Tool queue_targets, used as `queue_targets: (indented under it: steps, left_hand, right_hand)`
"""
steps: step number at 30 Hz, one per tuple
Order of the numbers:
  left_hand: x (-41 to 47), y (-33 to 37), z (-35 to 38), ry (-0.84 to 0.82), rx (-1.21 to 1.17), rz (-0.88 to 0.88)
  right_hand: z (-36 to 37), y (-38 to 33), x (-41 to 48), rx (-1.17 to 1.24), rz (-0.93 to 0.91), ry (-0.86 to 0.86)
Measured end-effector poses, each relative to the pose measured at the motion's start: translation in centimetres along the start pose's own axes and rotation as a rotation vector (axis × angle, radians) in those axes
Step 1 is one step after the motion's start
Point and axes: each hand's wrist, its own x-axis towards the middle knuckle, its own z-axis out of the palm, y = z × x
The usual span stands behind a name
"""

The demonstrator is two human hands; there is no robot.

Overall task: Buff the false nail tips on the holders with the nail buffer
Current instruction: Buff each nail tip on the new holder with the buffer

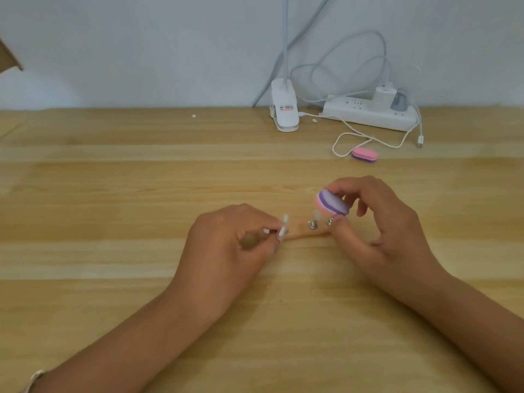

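Observation:
A small wooden strip (300, 232) lies on the table between my hands, with metal holders (312, 224) standing on it. A clear false nail tip (316, 215) sits on one holder, just under the buffer. My right hand (377, 231) pinches a pink, purple and lilac nail buffer (332, 202) between thumb and fingers, tilted over that tip. My left hand (229, 251) pinches the strip's left end, where a white nail tip (284, 227) stands blurred at my fingertips.
A second pink and purple buffer (364, 155) lies farther back on the wooden table (113, 194). Behind it are a white power strip (368, 113) with a charger and looping cables, and a white lamp clip (285, 109). A wall closes the far edge.

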Motion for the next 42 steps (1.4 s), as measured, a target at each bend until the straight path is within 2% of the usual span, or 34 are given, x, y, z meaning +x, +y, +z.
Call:
queue_targets:
  steps: [5, 8, 12, 17, 31, 36, 42]
  left_hand:
    - [-0.3, 1.0, -0.1, -0.001, -0.123, -0.021]
    - [-0.6, 1.1, -0.1, -0.066, -0.265, -0.130]
    - [-0.7, 0.7, 0.1, -0.143, -0.323, -0.187]
    - [-0.4, -0.1, 0.3, -0.174, -0.457, -0.261]
    - [-0.4, -0.2, 0.2, -0.164, -0.440, -0.214]
    - [-0.3, -0.4, 0.3, -0.142, -0.417, -0.178]
    - [-0.3, -0.6, 0.4, -0.152, -0.481, -0.171]
  right_hand:
    - [-0.1, -1.2, -0.7, 0.038, -0.124, -0.042]
    - [0.4, -1.8, -0.9, 0.041, -0.187, -0.109]
    - [0.6, -1.6, -1.2, -0.038, -0.271, -0.190]
    - [0.0, -0.7, -0.9, -0.113, -0.306, -0.163]
    - [-0.5, 0.1, -0.5, -0.202, -0.387, -0.174]
    - [-1.4, 0.1, 0.0, -0.181, -0.265, -0.050]
    - [0.3, -1.1, -0.9, -0.133, -0.321, -0.178]
